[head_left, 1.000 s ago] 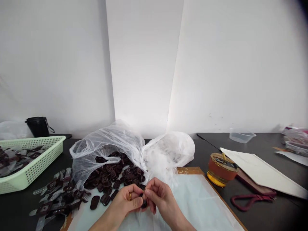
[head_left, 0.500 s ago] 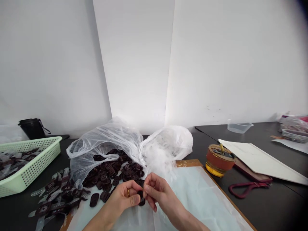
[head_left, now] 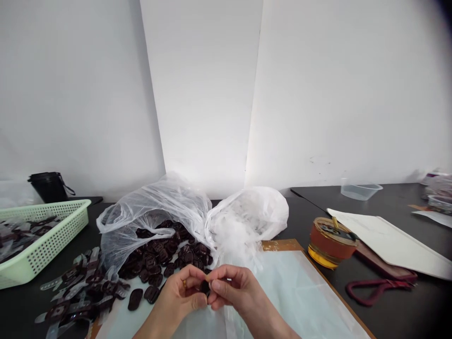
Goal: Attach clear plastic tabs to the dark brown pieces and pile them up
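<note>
My left hand is closed, its thumb and bent fingers pinching a small dark brown plastic piece. Against the right side of that piece, my right hand has thumb and fingertips pressed together; what they grip is mostly hidden, with only a pale speck showing. Similar oval slotted brown pieces spill in a pile from a clear plastic bag just beyond my left hand. A white bag of wispy translucent bits lies open behind my right hand.
Brown pieces with translucent straps lie heaped at left, near a green basket holding more. A black cup stands behind it. At right are a tape roll, scissors, white board and clear tub. A pale sheet covers the work board.
My right hand's fingers have closed in against the brown piece, and both hands are tighter together. The piece is more covered by fingers. The view has shifted slightly.
</note>
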A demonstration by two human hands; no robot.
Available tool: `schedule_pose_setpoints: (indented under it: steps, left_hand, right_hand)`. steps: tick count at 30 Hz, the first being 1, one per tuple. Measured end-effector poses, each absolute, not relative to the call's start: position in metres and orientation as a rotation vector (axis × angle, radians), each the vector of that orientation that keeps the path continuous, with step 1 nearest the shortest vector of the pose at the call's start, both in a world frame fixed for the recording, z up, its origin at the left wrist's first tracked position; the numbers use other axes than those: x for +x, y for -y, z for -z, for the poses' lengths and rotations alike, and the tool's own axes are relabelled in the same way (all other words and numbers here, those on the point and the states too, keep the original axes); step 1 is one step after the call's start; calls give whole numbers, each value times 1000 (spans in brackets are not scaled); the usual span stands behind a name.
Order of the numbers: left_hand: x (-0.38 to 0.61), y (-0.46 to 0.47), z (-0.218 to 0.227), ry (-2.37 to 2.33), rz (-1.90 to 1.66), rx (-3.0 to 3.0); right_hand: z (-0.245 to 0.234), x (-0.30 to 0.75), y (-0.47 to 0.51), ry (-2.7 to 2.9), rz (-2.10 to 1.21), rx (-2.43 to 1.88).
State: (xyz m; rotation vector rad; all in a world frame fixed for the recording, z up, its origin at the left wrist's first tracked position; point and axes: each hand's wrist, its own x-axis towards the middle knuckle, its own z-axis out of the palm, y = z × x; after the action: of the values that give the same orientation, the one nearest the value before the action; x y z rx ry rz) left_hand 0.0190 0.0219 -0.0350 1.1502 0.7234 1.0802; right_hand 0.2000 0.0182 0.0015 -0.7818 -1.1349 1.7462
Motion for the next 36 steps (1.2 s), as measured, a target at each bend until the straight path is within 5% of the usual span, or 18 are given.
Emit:
schedule_pose_setpoints:
  steps: [36]
  left_hand:
    - [31,-2,21,-1143,-1129,1419]
  right_hand:
    - [16,198,-25,1234,-1588,-930]
